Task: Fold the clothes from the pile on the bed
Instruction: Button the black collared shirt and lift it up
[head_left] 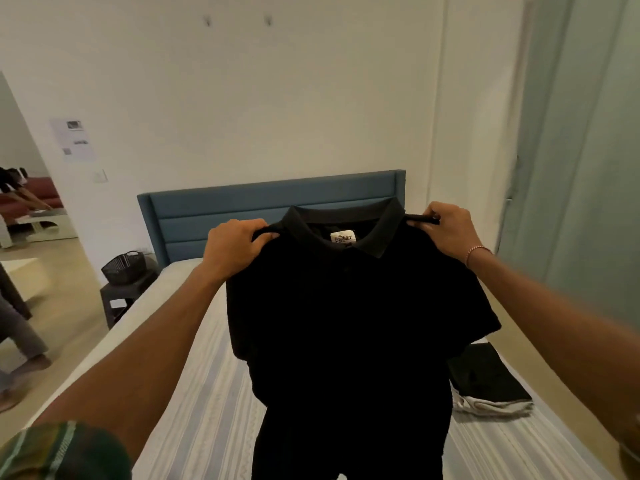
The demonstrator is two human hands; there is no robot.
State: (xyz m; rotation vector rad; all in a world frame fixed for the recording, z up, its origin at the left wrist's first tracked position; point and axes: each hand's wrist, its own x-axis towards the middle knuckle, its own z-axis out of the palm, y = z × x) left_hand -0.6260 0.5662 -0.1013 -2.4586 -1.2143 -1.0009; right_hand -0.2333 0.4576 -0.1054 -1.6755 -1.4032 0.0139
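A black polo shirt hangs upright in the air over the bed, collar up, with a white label inside the neck. My left hand pinches its left shoulder and my right hand pinches its right shoulder. The shirt's body drops down and hides the middle of the bed. A small stack of folded clothes, dark on top and light grey beneath, lies on the striped sheet to the right.
A blue padded headboard stands against the white wall. A black basket sits on a dark side table left of the bed. Pale green curtains hang at right. Another person's legs show at the far left.
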